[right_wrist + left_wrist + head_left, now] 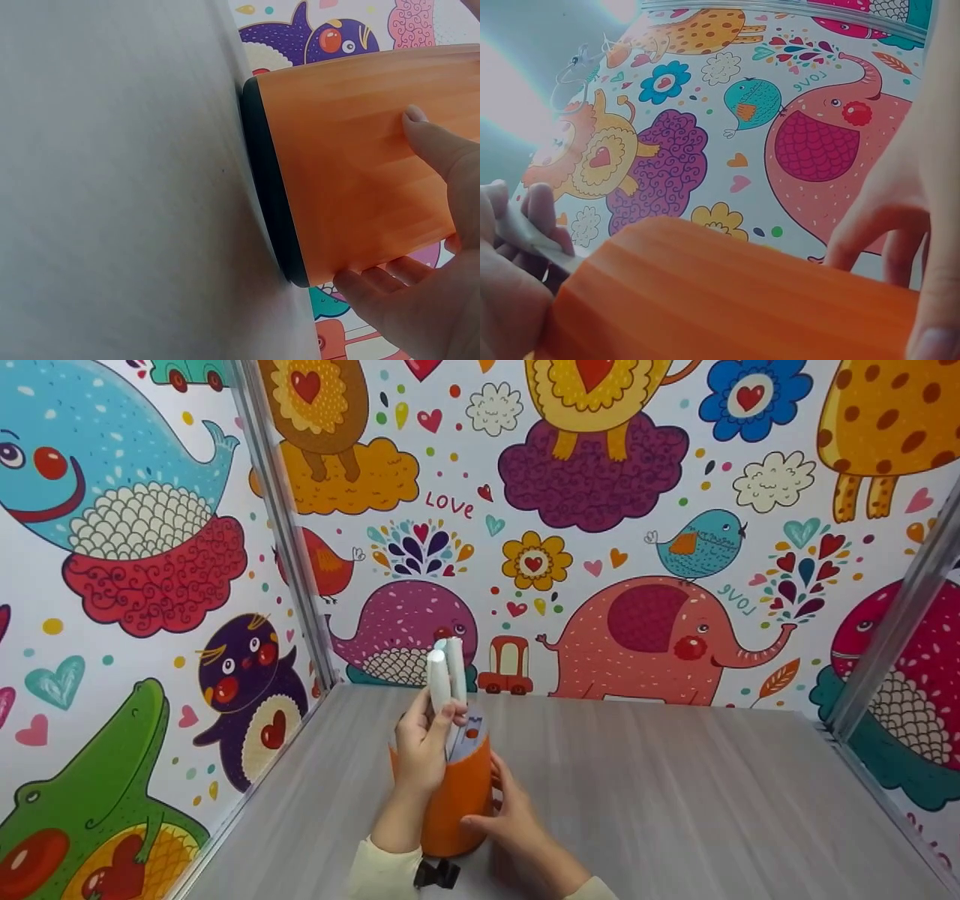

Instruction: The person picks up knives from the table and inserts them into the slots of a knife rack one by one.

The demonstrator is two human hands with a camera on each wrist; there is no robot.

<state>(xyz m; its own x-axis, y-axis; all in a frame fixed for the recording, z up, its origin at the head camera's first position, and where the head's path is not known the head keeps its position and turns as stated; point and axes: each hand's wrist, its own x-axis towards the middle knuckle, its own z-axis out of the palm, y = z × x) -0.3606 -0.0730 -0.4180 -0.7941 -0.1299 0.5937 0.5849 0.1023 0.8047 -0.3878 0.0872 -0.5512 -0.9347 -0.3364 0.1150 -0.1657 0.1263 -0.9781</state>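
Observation:
An orange knife block (pixel 457 802) with a grey slotted top (pixel 471 742) stands upright on the table. My left hand (pixel 420 742) grips white handles at its top; two handle ends, one white handle (pixel 439 679) and another beside it (pixel 457 667), point up above the fingers. In the left wrist view a metal blade (pixel 561 259) runs from a white knife handle (pixel 521 229) towards the block; its far part is hidden behind the rim. My right hand (pixel 517 810) holds the block's right side, thumb in front and fingers round the side. A black base (pixel 274 187) shows below.
The grey wood-grain table (pixel 675 787) spreads to both sides of the block. Printed panels with cartoon animals (pixel 637 645) enclose it at the back and sides, joined by metal corner posts (pixel 289 532). A black clip (pixel 439 874) sits by the left sleeve.

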